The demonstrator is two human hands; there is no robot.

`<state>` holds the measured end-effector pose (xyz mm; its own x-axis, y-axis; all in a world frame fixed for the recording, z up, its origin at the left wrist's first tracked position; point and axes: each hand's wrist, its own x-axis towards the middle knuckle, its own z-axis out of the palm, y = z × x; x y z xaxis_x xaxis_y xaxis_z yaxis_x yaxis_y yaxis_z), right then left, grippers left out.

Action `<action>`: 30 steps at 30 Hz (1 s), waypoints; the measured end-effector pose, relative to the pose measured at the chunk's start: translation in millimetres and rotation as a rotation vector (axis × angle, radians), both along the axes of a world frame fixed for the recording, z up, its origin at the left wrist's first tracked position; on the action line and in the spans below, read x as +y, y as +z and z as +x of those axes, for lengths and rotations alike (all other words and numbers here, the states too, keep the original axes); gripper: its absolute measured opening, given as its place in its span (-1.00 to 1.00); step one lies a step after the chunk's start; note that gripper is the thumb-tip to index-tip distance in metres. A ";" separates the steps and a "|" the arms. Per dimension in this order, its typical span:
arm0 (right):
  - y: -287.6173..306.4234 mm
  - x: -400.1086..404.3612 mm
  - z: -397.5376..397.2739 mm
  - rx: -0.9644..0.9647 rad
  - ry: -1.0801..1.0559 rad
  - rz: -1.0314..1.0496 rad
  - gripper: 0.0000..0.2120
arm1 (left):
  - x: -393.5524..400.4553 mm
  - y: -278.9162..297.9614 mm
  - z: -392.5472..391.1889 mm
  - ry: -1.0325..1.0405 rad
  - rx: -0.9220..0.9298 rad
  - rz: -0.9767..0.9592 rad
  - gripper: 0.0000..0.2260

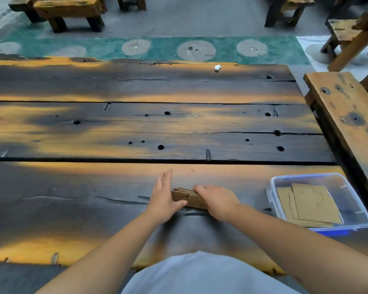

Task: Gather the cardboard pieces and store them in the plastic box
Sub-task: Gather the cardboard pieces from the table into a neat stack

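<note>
Two hands square up a small stack of cardboard pieces (186, 198) on the dark plank table (136, 128), seen from the camera on my head. My right hand (216, 201) lies curled over the top of the stack, clamping it on edge, while my left hand (164, 198) presses flat and unclenched, fingers spread, against its left end, apparently to align the edges so the pieces lift together. Near my right forearm, the lidless plastic box (272, 187) waits with several flat cardboard sheets (310, 202) already inside. A crumpled white scrap (217, 67) sits at the table's far edge.
</note>
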<state>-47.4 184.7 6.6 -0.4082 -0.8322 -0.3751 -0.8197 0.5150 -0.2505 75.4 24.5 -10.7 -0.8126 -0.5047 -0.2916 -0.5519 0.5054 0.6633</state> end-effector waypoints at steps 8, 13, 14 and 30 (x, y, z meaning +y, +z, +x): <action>-8.3 -7.2 17.1 0.093 0.001 0.027 -0.52 | 4.0 -4.8 8.8 -0.163 -0.101 -0.020 -0.34; -10.5 -10.7 13.7 0.122 -0.003 0.039 -0.55 | 5.3 -4.7 2.5 -0.172 -0.072 0.009 -0.23; -11.0 -11.4 14.0 0.126 -0.007 0.039 -0.56 | 5.2 -5.2 1.0 -0.197 -0.097 -0.015 -0.22; -18.7 19.0 -17.5 -0.318 -0.312 -0.333 -0.34 | 0.5 -12.6 -11.6 -0.337 -0.166 -0.247 -0.72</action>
